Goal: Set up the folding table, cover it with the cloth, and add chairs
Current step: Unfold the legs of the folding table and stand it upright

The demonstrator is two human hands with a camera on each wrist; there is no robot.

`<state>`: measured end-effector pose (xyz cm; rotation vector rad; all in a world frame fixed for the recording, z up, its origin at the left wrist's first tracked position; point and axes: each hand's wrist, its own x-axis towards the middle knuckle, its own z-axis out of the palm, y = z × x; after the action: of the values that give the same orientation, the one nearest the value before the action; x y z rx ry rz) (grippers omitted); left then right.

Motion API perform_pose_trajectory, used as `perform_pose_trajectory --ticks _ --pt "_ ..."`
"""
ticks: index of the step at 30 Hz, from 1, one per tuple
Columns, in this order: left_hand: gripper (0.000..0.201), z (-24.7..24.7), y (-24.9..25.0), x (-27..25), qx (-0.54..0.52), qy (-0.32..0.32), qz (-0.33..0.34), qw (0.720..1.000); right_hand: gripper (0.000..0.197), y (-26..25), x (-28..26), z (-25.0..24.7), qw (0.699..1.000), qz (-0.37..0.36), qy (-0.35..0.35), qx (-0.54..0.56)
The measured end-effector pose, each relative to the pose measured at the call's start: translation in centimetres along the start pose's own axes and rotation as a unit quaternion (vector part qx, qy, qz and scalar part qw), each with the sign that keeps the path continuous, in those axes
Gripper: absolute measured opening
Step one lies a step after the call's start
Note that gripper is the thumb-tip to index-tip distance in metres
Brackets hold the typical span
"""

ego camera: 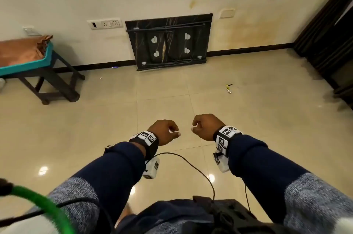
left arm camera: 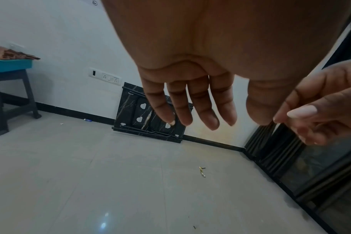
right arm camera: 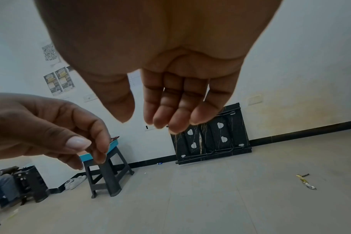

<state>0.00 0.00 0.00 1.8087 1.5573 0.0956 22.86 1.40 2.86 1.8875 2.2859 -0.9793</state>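
A black marble-patterned folding table (ego camera: 170,42) (left arm camera: 148,115) (right arm camera: 214,136) leans folded against the far wall, its legs tucked flat. A brown cloth (ego camera: 24,48) (left arm camera: 12,54) lies folded on a teal-topped stool (ego camera: 47,73) (left arm camera: 10,88) (right arm camera: 104,171) at the left. My left hand (ego camera: 166,131) (left arm camera: 190,102) and right hand (ego camera: 205,125) (right arm camera: 170,102) hang in mid-air well short of the table, close together, fingers loosely curled, holding nothing.
Beige tiled floor (ego camera: 172,103) stretches between me and the wall. A small yellow scrap (ego camera: 228,88) lies on it to the right. Dark wooden furniture (ego camera: 328,38) stands at the right. A seated person's legs (right arm camera: 2,185) and white shoes (right arm camera: 75,182) show at far left.
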Motion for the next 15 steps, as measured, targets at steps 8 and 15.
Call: perform_pose_trajectory --ticks 8,15 --pt "0.027 -3.6 0.0 5.1 -0.057 0.030 -0.028 0.998 0.018 -0.1 7.8 -3.1 0.998 -0.040 0.015 -0.048" --pt "0.018 -12.6 -3.8 12.8 -0.079 0.072 -0.032 0.994 0.016 -5.1 17.9 -7.4 0.994 -0.054 0.093 -0.020"
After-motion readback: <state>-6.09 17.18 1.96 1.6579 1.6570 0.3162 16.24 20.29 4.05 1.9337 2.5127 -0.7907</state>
